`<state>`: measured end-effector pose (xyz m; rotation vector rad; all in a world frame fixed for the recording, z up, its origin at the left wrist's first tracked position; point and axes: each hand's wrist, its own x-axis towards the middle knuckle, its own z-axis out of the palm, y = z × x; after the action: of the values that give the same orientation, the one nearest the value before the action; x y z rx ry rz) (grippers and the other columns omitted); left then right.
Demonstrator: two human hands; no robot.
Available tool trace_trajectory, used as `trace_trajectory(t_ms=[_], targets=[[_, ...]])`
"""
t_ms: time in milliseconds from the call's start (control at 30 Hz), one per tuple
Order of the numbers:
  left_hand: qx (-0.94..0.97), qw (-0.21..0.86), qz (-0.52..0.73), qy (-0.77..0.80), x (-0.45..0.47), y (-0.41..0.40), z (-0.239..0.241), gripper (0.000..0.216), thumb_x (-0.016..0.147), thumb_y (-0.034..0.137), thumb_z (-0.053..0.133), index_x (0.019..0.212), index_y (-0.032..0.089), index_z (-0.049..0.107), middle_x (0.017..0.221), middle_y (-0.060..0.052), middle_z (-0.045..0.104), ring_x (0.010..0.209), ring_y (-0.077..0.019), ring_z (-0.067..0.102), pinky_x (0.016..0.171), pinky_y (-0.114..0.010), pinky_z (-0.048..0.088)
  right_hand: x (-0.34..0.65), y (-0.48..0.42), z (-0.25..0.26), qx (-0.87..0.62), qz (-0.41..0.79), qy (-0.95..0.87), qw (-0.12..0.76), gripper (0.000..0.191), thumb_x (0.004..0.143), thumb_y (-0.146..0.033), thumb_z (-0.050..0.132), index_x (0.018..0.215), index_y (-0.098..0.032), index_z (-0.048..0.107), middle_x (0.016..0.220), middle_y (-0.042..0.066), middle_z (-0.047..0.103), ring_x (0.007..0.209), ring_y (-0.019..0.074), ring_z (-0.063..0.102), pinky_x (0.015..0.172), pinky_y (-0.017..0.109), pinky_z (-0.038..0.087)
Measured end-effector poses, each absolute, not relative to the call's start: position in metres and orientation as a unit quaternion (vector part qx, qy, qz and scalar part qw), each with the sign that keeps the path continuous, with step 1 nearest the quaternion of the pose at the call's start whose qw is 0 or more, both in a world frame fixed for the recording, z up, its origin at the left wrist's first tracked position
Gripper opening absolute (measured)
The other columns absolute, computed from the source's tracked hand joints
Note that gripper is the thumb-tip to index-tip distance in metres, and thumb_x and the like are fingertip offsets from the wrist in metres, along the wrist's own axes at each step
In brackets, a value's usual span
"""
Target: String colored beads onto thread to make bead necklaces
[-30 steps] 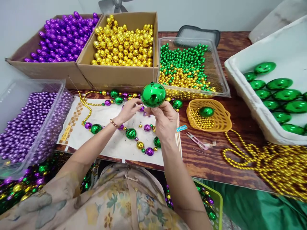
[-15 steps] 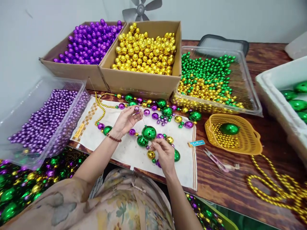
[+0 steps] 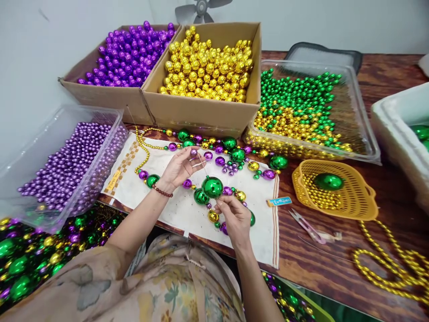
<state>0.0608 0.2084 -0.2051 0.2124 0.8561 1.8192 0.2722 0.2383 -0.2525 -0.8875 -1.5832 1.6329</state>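
Note:
With thumb and forefinger, my left hand point(image 3: 179, 170) pinches a small purple bead point(image 3: 193, 153); its other fingers spread loosely, with a thin string running down from them. That string meets the top of a large shiny green bead point(image 3: 212, 187), which hangs over the strand. Just below this bead the fingers of my right hand point(image 3: 233, 218) are pinched together, seemingly on the string; the fingertips hide the exact hold. Around the hands, a bead necklace point(image 3: 237, 155) of green, purple and gold beads loops over a white towel point(image 3: 170, 210). Another green bead point(image 3: 201, 196) touches the large one.
Cardboard boxes of purple beads point(image 3: 130, 58) and gold beads point(image 3: 208, 71) stand behind. Clear bins hold small purple beads point(image 3: 70, 156) and green-gold beads point(image 3: 298, 103). To the right are a yellow basket point(image 3: 360, 205), thread snips point(image 3: 306, 226), gold bead strings point(image 3: 378, 273) and a foam box point(image 3: 395, 112).
The view has shifted slightly, so most things sit a little further right. Both hands keep their pinches, and the large green bead still hangs between them.

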Motion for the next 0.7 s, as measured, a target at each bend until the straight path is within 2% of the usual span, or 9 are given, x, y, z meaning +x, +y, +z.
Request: trace_trajectory(t_ms=[300,533,700], targets=[[0.078,0.539,0.757,0.36,0.059,0.211,-0.207,0.017,0.092,0.032,0.068,0.089,0.015,0.069,0.075,-0.001,0.066,0.074,-0.0136,0.068,0.087,-0.037,0.057,0.276,0.238,-0.252,-0.333,0.638,-0.612,0.329,0.014,0.085,-0.029,0.067,0.076,-0.019,0.07,0.062,0.0,0.066,0.053,0.0114,0.061,0.052,0.021,0.049],[0.122,0.525,0.752,0.38,0.06,0.211,-0.208,0.027,0.089,0.042,0.07,0.088,0.015,0.07,0.074,0.0,0.064,0.071,-0.0123,0.066,0.083,-0.036,0.058,0.268,0.237,-0.248,-0.35,0.66,-0.582,0.32,0.014,0.081,-0.032,0.069,0.076,-0.018,0.07,0.061,0.0,0.067,0.052,0.0123,0.062,0.051,0.022,0.052],[0.166,0.5,0.739,0.42,0.08,0.212,-0.211,0.032,0.083,0.047,0.076,0.086,0.016,0.072,0.083,-0.003,0.07,0.079,-0.0144,0.068,0.079,-0.029,0.054,0.249,0.244,-0.248,-0.372,0.686,-0.533,0.328,0.017,0.076,-0.035,0.072,0.075,-0.018,0.069,0.061,-0.001,0.067,0.052,0.0124,0.061,0.052,0.024,0.052]])
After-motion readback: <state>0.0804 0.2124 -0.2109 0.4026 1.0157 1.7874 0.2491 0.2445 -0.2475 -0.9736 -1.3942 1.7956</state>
